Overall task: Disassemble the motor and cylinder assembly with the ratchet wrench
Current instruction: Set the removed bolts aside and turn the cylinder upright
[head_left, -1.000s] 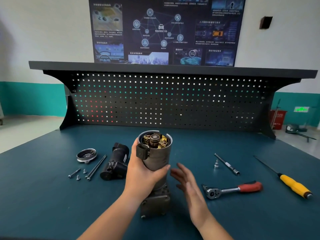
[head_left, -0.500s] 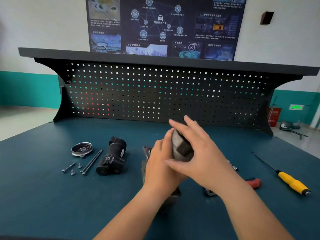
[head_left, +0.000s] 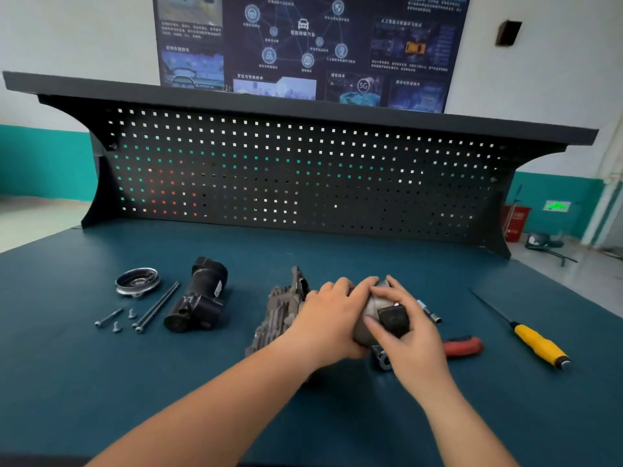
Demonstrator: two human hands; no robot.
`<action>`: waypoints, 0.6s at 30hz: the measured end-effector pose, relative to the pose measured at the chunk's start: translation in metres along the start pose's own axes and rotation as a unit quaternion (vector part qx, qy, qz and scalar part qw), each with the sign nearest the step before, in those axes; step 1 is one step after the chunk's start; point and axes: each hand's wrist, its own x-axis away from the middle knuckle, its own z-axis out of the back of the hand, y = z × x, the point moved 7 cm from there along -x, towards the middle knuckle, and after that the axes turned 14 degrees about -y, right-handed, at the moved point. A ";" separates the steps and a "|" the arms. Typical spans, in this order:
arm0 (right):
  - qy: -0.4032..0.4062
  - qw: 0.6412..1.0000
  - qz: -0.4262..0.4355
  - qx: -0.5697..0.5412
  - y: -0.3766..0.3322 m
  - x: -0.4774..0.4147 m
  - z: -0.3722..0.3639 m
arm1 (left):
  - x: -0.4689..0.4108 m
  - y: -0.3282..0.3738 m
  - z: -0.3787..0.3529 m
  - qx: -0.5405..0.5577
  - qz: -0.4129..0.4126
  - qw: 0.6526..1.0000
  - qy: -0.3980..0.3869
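From the head camera, the motor assembly (head_left: 279,310) lies on its side mid-table; the left hand (head_left: 332,318) is wrapped over its round body, seemingly to steady it; the right hand (head_left: 409,335) curls round the end by the black connector (head_left: 392,318), likely to pull that shell free. The ratchet wrench (head_left: 463,346) lies just beside, its middle hidden behind the right hand; both hands cover the joint, so any parting there cannot be told.

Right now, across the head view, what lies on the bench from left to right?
Round metal cover → black housing → motor assembly, gripped by left hand then right hand → ratchet wrench handle → yellow screwdriver.
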 end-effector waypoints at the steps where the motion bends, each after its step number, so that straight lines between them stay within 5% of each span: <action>1: 0.004 1.000 -0.002 -0.011 0.006 -0.002 -0.004 | -0.002 -0.003 -0.002 -0.016 0.003 1.000 -0.011; 9: -0.024 0.999 -0.039 -0.017 0.050 -0.028 -0.025 | -0.030 -0.032 -0.019 -0.097 0.033 0.991 -0.089; 18: -0.135 0.974 -0.092 0.157 0.082 -0.033 -0.023 | -0.050 -0.037 -0.047 -0.149 0.007 0.979 -0.141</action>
